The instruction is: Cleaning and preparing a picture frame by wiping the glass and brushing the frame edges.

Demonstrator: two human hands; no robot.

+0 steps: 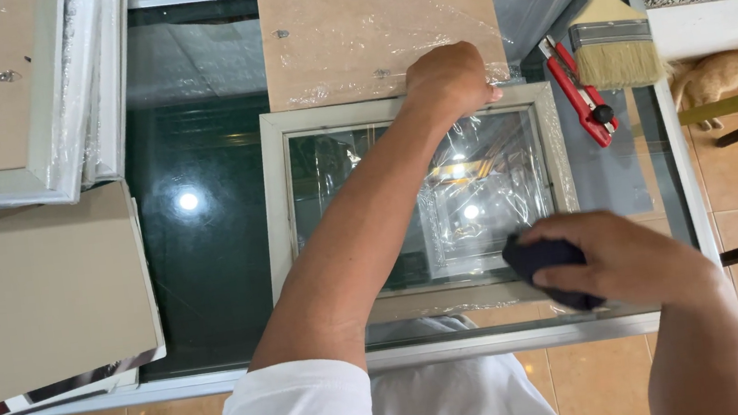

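1. Nearest the camera, the right hand [624,259] is clenching a dark cloth [540,260] and pressing it on the lower right corner of the picture frame [278,200], a pale frame lying flat on the glass-topped table [206,256].
2. Across the frame's glass, the left hand [447,80] is bearing down on the top rail, fingers curled shut around nothing visible; it is simply pinning the frame.
3. Beyond the frame, touching its top edge, a brown backing board [365,25] under clear plastic film [450,28] is lying flat.
4. Right of the frame, a red utility knife [582,92] and a wide paintbrush [612,27] are resting near the table's edge.
5. Risk, as judged: hard wiping may be shifting the frame toward the knife, or too much pressure could crack the glass.
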